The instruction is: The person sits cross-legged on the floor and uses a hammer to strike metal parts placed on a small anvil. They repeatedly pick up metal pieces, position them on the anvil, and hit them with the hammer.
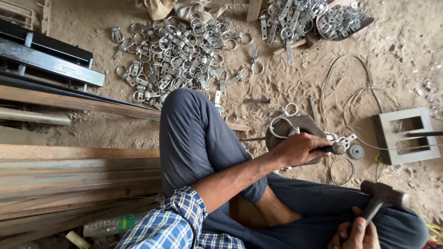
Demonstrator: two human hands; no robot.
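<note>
Steel punch [333, 149] gripped in left fingers [318, 144]; hammer [380, 197] in right hand [355, 233].

A dark short tool [333, 149] lies gripped in the left hand [297, 148], its rounded end set against a grey metal ring clamp [282, 127] resting on a flat dark block [302, 125]. The hammer [380, 198], dark-headed with a slim handle, is held raised in the right hand [354, 234], head tilted towards the block.

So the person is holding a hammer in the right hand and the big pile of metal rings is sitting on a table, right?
Not quite. The head view shows the pile of metal rings lying on the sandy ground, not on a table. The hammer is indeed in the right hand.
</note>
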